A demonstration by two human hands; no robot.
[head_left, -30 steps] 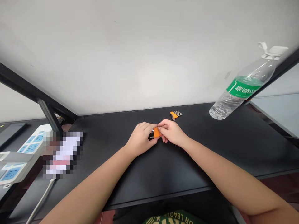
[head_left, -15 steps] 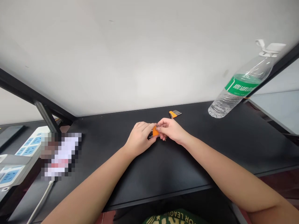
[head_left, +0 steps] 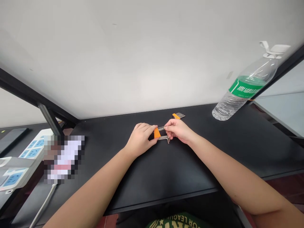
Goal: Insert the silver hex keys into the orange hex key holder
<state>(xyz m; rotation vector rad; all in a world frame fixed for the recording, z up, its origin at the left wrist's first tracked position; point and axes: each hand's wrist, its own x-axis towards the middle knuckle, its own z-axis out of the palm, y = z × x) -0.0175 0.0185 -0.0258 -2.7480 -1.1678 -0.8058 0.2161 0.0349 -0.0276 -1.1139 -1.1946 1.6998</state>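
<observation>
My left hand [head_left: 140, 138] is closed on an orange holder [head_left: 156, 133] of a hex key set, pinning it on the black table [head_left: 152, 171]. Several silver hex keys [head_left: 164, 138] stick out of the holder to the right. My right hand [head_left: 179, 130] pinches one thin hex key [head_left: 161, 128] near the top of the holder, fingers pressed together. A second orange hex key set [head_left: 178, 116] lies on the table just behind my right hand.
A clear water bottle [head_left: 247, 87] with a green label stands at the back right. A white power strip [head_left: 21, 161] with blue sockets and a blurred object [head_left: 63, 156] lie at the left. A white wall rises behind the table.
My right hand has moved to the right, away from the holder, drawing a thin hex key out with it. The left hand has stayed on the orange holder.
</observation>
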